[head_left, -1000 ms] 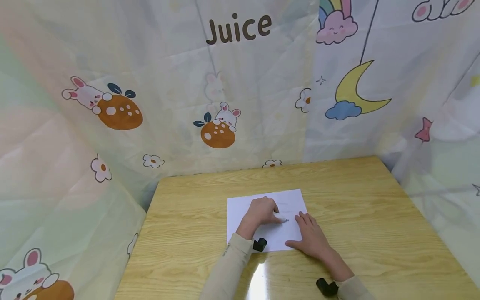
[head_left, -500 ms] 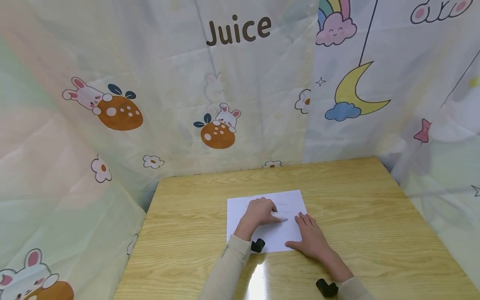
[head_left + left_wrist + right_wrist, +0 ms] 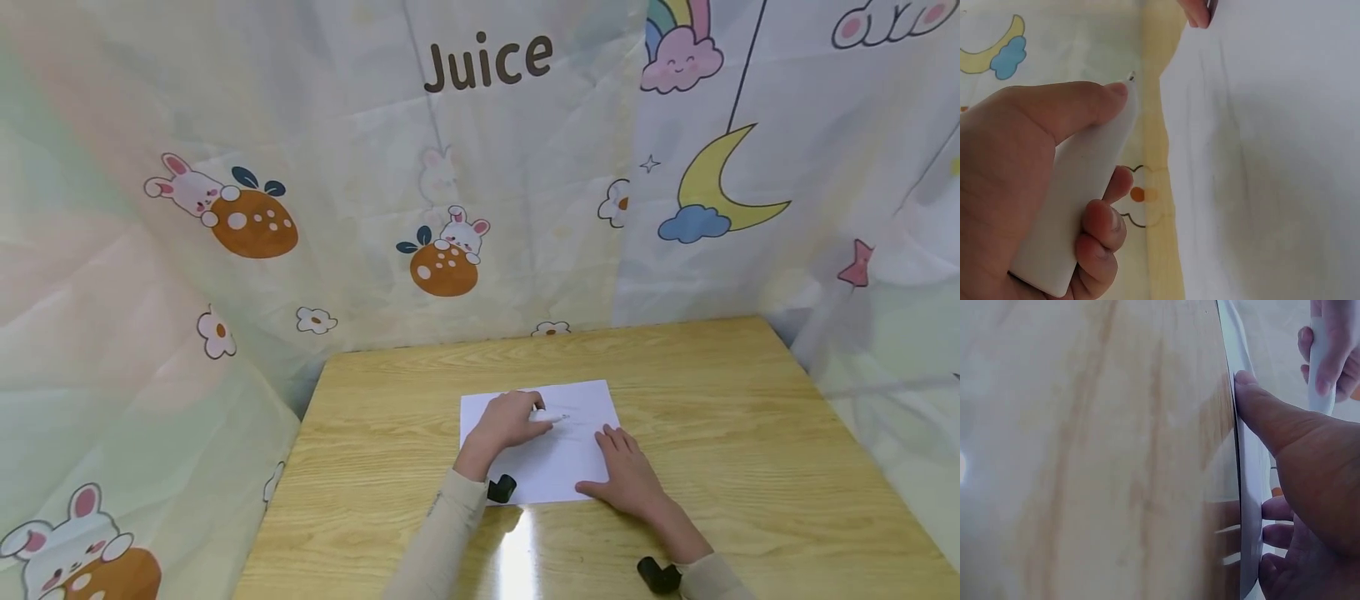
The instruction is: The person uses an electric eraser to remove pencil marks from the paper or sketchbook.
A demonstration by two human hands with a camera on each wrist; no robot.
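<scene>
My left hand [image 3: 504,423] grips a white correction pen [image 3: 1079,169], thumb along its upper side and fingers curled under it. Its small metal tip [image 3: 1131,76] points away from the hand, to the right in the head view. Below the pen lies a white sheet of paper [image 3: 555,479] with faint streaks on its upper part. My right hand [image 3: 628,473] rests with fingers spread on the sheet's right side, thumb near the front edge. In the right wrist view that thumb [image 3: 1257,403] lies along the paper's edge.
A wood-grain table [image 3: 390,467] carries the sheet. Dark wrist cameras [image 3: 502,489] sit by both sleeves. Behind and at the sides hang curtains [image 3: 360,167] printed with rabbits, a moon and flowers.
My left hand has moved left and farther from me, taking the correction pen higher over the sheet. The right hand stays at the paper's edge. The head view has turned slightly left.
</scene>
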